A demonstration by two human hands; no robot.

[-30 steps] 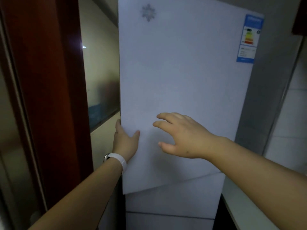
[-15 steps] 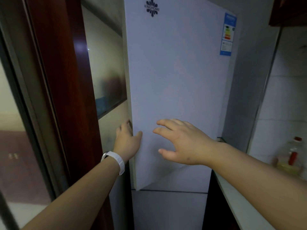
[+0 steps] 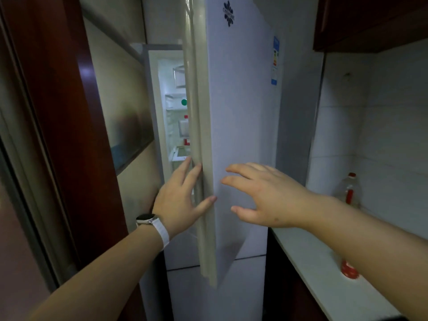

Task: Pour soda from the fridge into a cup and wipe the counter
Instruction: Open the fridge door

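Note:
The white fridge door [image 3: 240, 135] stands partly open, its edge turned toward me. My left hand [image 3: 183, 200], a white watch on its wrist, holds that edge with fingers on the inner seal and thumb on the front. My right hand [image 3: 261, 195] hovers with spread fingers just in front of the door face, holding nothing. Through the gap the lit fridge interior [image 3: 176, 112] shows shelves, a green-capped item [image 3: 184, 102] and a red item [image 3: 186, 141]; no soda can be made out. A red object [image 3: 348, 271] sits on the white counter [image 3: 308, 262], half hidden by my right forearm.
A clear bottle with a red cap [image 3: 350, 188] stands at the back of the counter by the tiled wall. A dark wooden cabinet [image 3: 370, 19] hangs above. A dark red door frame [image 3: 69, 112] closes in on the left. The lower fridge door [image 3: 192, 295] is closed.
The fridge door has swung open toward me, exposing the lit interior. My left hand stayed on its edge and my right hand stayed just in front of the door face.

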